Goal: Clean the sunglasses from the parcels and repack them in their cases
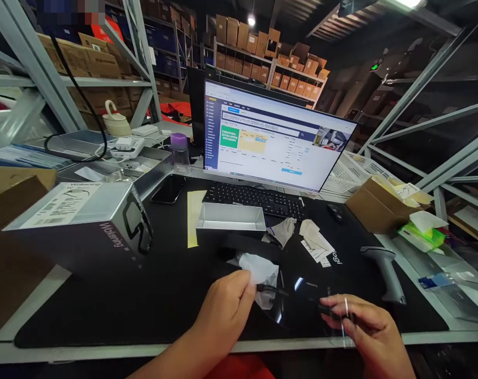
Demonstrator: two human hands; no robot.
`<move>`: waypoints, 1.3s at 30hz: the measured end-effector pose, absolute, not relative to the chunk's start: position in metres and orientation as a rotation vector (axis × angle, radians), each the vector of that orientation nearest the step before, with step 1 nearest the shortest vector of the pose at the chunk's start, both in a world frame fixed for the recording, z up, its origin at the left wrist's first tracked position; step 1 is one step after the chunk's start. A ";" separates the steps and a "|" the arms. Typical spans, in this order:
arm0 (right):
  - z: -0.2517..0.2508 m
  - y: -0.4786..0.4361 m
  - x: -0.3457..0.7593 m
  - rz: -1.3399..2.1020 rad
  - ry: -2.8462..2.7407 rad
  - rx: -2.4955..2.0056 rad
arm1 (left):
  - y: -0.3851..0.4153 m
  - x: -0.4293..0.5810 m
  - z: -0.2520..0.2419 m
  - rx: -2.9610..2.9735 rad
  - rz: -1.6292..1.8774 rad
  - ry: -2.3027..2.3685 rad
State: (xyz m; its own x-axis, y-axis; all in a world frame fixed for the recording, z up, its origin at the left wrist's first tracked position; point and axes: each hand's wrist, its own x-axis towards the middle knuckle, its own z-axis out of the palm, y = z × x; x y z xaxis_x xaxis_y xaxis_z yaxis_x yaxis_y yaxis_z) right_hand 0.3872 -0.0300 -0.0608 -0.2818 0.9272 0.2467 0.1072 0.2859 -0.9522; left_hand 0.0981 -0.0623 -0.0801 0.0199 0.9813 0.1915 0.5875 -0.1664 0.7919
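Observation:
My left hand (223,302) is closed in a pinch at the end of a thin black piece (273,289), its kind unclear. Behind it lies crumpled white tissue-like material (259,268), touching or close to the fingertips. To the right, my right hand (367,329) is closed on a small dark piece (333,311), with a strip of clear film (345,323) at its fingers. Glossy reflections show between the hands, but the dark mat hides the outline there. Beyond them stands an open silver-grey tray (231,218).
A Wakening box (81,231) stands left, beside a phone (169,189). Behind are a keyboard (254,200) and monitor (270,142). A barcode scanner (386,273), paper slips (317,245) and a cardboard box (380,208) are on the right.

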 end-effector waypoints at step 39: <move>-0.124 -0.057 0.280 0.936 -1.634 -0.948 | -0.078 0.073 -0.105 2.005 1.343 2.318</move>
State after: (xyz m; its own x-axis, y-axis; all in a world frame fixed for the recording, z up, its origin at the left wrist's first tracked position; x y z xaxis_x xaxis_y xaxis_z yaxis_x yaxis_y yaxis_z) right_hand 0.2804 -0.0574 -0.1242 -0.2063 0.9082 0.3641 0.1454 0.3964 -0.9065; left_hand 0.0729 -0.0779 -0.1046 -0.2687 0.7397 0.6169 0.9031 -0.0293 0.4285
